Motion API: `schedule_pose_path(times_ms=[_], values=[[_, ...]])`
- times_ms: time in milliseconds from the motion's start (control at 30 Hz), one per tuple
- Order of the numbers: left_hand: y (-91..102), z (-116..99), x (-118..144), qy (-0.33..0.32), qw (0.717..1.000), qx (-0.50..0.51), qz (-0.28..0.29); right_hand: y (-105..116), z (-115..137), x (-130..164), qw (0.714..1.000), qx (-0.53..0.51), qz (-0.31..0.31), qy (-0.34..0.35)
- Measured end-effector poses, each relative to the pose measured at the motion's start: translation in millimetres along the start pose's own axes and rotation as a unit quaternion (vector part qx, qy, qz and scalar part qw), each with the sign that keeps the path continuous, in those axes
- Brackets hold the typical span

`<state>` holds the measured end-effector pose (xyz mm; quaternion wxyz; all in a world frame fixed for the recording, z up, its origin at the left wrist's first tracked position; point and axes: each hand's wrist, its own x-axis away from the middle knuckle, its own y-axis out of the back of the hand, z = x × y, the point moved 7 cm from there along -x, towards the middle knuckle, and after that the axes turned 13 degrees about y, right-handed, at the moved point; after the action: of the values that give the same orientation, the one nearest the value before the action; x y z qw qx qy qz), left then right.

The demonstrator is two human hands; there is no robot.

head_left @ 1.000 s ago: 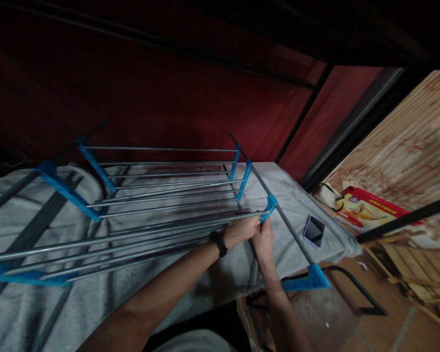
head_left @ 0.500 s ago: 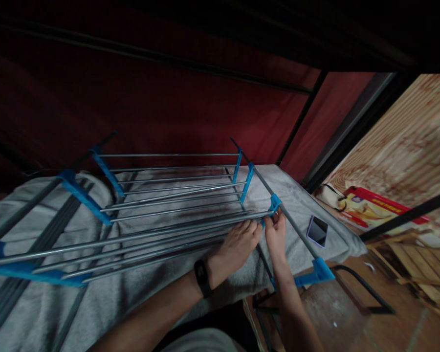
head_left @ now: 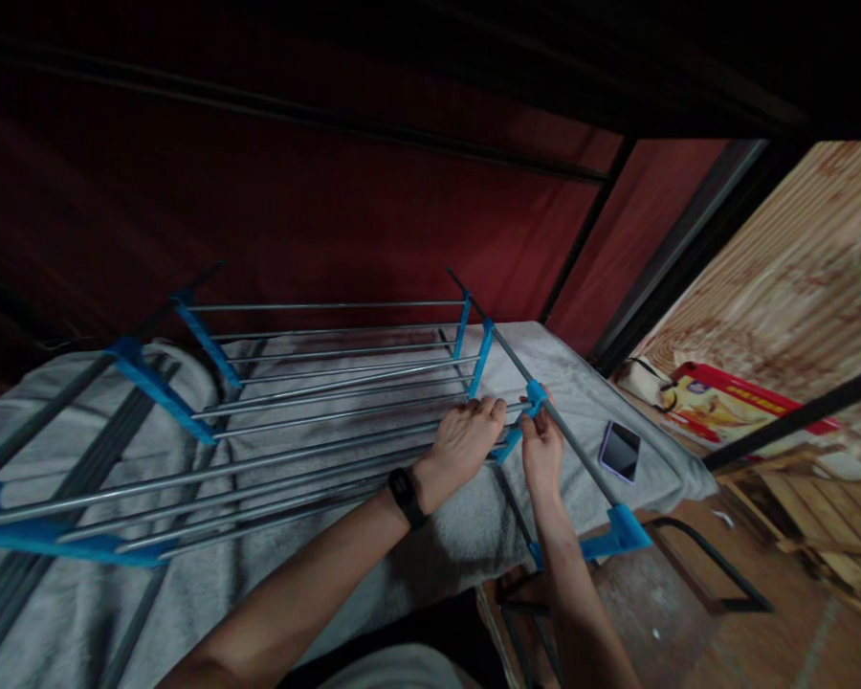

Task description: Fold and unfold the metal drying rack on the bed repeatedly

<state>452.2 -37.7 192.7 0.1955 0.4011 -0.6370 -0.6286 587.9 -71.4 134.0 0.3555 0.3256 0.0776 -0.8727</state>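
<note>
A grey blanket point(head_left: 474, 522) is spread over the bed. A phone point(head_left: 620, 451) is laid on it near the right edge. A red box point(head_left: 724, 407) is seen beyond, against a wood-patterned wall point(head_left: 796, 287).

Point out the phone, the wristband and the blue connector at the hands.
Phone point(head_left: 620, 450), head view: middle of its dark screen.
Wristband point(head_left: 406, 497), head view: black band on the left wrist.
Blue connector point(head_left: 535, 395), head view: its top, by the right hand's fingers.
</note>
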Motion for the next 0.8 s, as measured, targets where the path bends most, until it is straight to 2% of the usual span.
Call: schedule_pose_path(times_ms=[567,800], values=[[4.9,-2.6,-2.5,-0.002,1.0,0.017,0.016,-1.9,8.9,1.8,1.0,0.008,-0.013,0.001],[5.9,-3.3,-1.3,0.005,1.0,0.008,0.007,-2.0,10.0,3.3,1.0,0.022,-0.005,0.004]])
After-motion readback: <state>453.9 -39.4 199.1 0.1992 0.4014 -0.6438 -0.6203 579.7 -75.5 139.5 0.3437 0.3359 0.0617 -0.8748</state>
